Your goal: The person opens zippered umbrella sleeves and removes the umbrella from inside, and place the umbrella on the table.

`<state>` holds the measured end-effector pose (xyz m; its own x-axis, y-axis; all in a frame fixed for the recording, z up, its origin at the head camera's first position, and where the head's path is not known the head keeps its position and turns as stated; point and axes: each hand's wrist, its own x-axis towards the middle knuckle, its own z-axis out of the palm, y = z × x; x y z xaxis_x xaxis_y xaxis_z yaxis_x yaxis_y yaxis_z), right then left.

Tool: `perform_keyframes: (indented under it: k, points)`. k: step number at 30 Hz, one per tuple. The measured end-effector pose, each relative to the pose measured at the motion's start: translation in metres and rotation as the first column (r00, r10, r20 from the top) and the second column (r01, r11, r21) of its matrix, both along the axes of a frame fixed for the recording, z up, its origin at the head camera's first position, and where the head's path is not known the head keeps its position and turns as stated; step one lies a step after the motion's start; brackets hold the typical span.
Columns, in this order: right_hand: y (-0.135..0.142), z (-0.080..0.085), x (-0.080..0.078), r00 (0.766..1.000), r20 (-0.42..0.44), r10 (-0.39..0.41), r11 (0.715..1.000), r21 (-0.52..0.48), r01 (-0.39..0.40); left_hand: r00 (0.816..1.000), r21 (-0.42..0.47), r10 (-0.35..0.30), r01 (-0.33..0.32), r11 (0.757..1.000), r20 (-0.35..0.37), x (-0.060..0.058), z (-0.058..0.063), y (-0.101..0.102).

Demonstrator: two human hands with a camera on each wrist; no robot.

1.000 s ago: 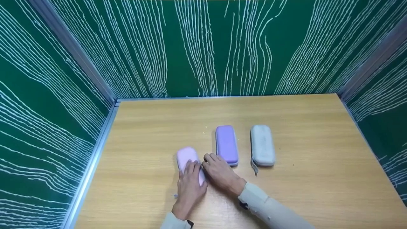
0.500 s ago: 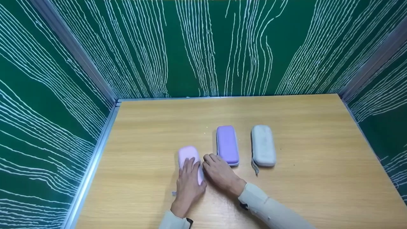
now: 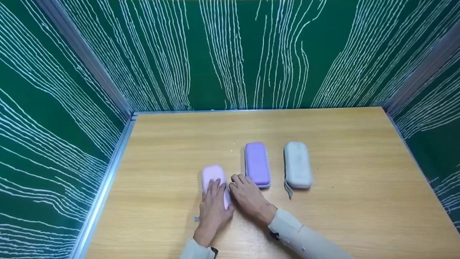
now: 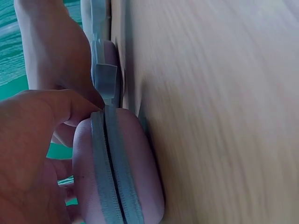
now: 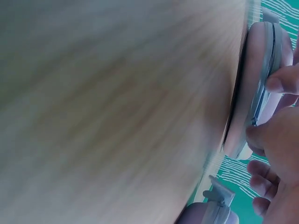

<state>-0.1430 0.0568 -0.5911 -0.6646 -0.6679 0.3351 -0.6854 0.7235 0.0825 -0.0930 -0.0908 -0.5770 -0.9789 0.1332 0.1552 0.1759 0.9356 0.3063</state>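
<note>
A pink hard-shell zip case lies on the table in front of me, its small grey strap sticking out at the near left. My left hand grips it, fingers across the top and thumb low on the right side. In the left wrist view a grey zip runs along the case's edge, with the two halves close together. My right hand is at the case's right side with fingers curled. The right wrist view shows its thumb at the zip, pinching the zipper pull, which is mostly hidden.
A purple zip case lies just beyond my right hand. Right of it is a grey zip case with a strap at its near left corner. Green panels with white wavy lines enclose the wooden table.
The pink case and my left hand have shifted very slightly away from me, the case turning a little. My right hand has stayed nearly in place; the other cases are unmoved.
</note>
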Motion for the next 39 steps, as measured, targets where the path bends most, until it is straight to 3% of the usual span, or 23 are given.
perform_keyframes:
  k: [14,25,33,39]
  points:
    - [0.003,-0.001,-0.004,0.991,-0.005,0.136,0.990,-0.023,-0.137,1.000,-0.022,0.013,-0.012,1.000,0.010,0.000,0.000,-0.001]
    - [-0.003,0.004,-0.005,1.000,-0.011,-0.009,0.997,0.070,0.010,1.000,-0.026,0.012,-0.012,1.000,0.017,0.002,0.000,0.001]
    - [-0.005,0.005,-0.013,1.000,-0.010,-0.030,0.997,0.073,0.030,0.999,-0.012,0.015,-0.015,1.000,0.031,0.002,-0.001,0.000]
    - [-0.008,0.002,-0.019,0.997,-0.049,-0.067,0.995,0.072,0.070,1.000,-0.031,0.005,-0.005,1.000,-0.012,0.001,-0.003,-0.001]
